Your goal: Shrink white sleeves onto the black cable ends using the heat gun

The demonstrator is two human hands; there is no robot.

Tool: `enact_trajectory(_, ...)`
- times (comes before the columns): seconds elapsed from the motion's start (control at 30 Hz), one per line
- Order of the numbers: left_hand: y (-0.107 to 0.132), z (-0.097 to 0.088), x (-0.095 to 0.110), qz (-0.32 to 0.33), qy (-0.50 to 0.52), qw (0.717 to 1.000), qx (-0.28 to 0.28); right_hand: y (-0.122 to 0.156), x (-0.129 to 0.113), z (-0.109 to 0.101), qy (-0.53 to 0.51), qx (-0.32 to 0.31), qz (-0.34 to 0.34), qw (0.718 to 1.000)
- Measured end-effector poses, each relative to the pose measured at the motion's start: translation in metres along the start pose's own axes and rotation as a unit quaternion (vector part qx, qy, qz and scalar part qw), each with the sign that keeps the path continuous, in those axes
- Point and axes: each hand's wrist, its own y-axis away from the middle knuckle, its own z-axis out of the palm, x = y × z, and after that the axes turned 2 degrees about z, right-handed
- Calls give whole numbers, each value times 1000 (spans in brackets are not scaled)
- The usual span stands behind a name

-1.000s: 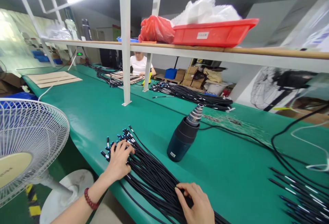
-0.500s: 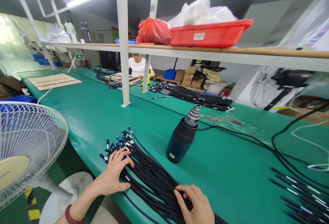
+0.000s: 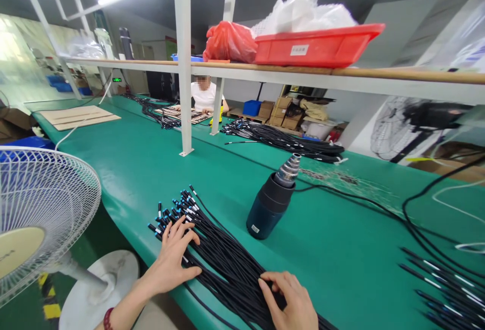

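The left hand [image 3: 170,259] lies spread across the blue-tipped ends of a bundle of black cables [image 3: 227,262]; the right hand [image 3: 291,299] curls over the same bundle nearer the camera, though whether it grips I cannot tell; the hands are apart; the bundle lies on the green surface [image 3: 113,178], just beside an upright heat gun [image 3: 268,208]; a wire-guard fan [image 3: 41,208] stands off the surface's left edge.

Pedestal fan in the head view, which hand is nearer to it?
Left. The left hand rests on the black cable bundle, to the right of the white pedestal fan. The right hand sits farther right on the same bundle, beyond the left hand.
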Motion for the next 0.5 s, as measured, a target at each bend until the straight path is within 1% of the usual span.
enact_trajectory(0.1,2,1,-6,24,1,1000,17,-1,0,1,2,1,-2,1000)
enact_trajectory(0.23,4,7,-10,39,-19,997,57,-1,-2,0,1,0,0,1000)
enact_trajectory(0.33,1,12,-15,47,-48,992,104,-2,-3,-1,1,1,4,1000)
enact_trajectory(0.4,-2,10,-23,31,-75,985,152,-2,-3,-1,2,0,6,1000)
enact_trajectory(0.5,-9,-1,-43,-21,-102,969,223,-1,-2,-1,3,-9,12,1000)
